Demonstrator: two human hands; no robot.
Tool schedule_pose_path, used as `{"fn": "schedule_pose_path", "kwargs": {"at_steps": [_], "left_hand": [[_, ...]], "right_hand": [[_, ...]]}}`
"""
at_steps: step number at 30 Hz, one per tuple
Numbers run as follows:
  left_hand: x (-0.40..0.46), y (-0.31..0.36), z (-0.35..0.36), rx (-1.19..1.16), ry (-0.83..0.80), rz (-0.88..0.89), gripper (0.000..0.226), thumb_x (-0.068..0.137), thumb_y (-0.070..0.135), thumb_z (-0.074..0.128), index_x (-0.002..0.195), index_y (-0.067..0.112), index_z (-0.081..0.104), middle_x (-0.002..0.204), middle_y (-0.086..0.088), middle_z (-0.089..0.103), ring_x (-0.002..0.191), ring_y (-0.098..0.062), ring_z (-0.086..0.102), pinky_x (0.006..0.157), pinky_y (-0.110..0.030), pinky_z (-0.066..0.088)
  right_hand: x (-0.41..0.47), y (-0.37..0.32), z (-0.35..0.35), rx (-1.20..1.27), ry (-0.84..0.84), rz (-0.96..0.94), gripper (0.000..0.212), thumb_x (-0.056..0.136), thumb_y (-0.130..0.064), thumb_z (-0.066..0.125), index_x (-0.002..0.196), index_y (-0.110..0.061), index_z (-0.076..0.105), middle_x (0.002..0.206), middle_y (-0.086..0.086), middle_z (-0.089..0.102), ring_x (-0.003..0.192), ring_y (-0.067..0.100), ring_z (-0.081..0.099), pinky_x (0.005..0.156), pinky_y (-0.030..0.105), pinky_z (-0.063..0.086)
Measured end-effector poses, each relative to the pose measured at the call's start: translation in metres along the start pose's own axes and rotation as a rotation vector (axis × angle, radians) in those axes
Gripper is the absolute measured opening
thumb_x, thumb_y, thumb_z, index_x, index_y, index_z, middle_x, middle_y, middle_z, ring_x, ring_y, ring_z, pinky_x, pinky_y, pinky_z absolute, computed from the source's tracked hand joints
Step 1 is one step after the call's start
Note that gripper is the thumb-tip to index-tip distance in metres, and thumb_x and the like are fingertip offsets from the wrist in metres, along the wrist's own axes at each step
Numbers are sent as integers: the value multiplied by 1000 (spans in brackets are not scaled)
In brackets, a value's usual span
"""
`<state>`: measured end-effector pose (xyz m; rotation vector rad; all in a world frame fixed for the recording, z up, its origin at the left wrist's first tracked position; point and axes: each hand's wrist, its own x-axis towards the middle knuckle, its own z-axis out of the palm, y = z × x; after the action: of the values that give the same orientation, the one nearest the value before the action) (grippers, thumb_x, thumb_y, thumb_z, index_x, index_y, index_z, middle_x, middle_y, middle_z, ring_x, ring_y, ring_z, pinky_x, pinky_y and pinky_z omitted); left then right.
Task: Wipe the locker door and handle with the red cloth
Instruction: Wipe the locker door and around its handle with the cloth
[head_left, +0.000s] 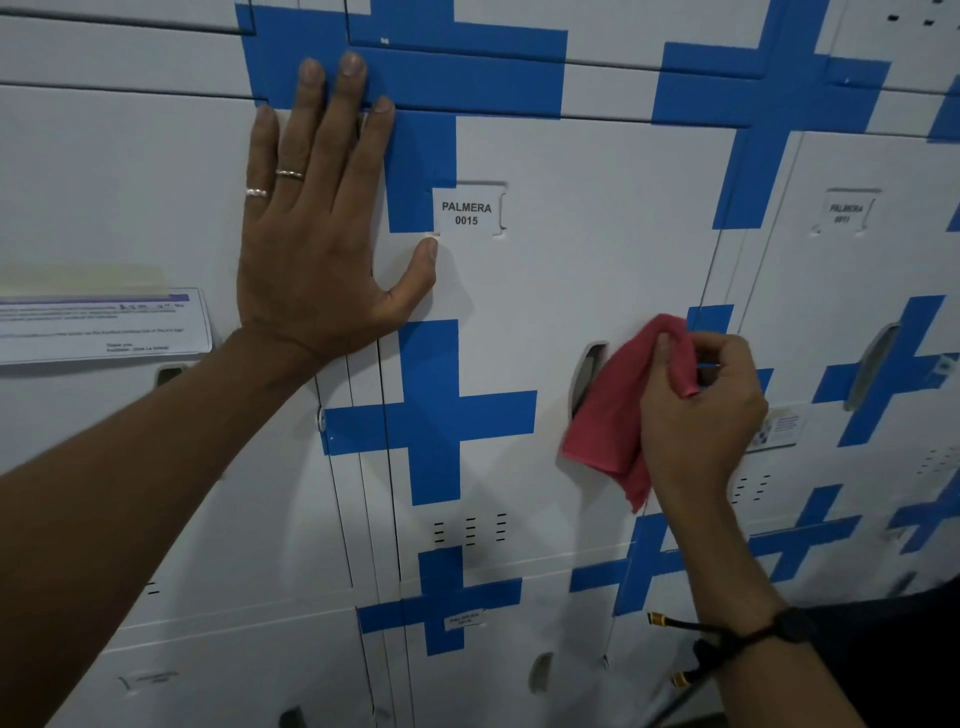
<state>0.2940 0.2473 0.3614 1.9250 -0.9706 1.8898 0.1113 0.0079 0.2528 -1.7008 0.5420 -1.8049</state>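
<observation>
White metal lockers crossed with blue tape fill the whole view. At the centre stands the locker door labelled PALMERA 0015 on its name tag, a flat, rigid panel that should take firm rubbing without giving. At about ten o'clock the left hand lies flat and spread, palm pressed across the seam between this door and its neighbour, gripping nothing (it looks like a brace). At about four o'clock from the tag, the right hand pinches the red cloth between thumb and fingers near its upper corner. This cloth is light, limp and soft, draping down against the door and covering part of the recessed handle. Bunching more fabric under the fingertips would probably press better into that slot.
</observation>
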Motion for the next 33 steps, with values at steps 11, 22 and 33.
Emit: {"fn": "schedule_pose_path", "kwargs": {"at_steps": [11,22,33], "left_hand": [[-1,0,0,15,9,-2,87,107,65,46,168,5,30,175,-20,27,163,-43,23,134,-57,13],[1,1,-2,7,-5,3,87,106,63,45,168,5,29,175,-20,26,163,-44,23,134,-60,16],[-1,1,0,17,-18,-17,86,107,65,42,169,7,29,176,-18,25,164,-41,23,135,-56,12]], "right_hand": [[-62,-5,31,-72,-228,-270,42,99,-29,64,130,-1,69,118,13,67,111,5,53,97,3,45],[-106,58,0,-140,-315,-179,40,88,-17,76,123,1,71,102,11,66,96,9,57,86,22,57],[-9,-1,23,-37,-74,-245,30,101,-15,65,127,-1,70,111,15,64,102,14,58,89,6,47]]}}
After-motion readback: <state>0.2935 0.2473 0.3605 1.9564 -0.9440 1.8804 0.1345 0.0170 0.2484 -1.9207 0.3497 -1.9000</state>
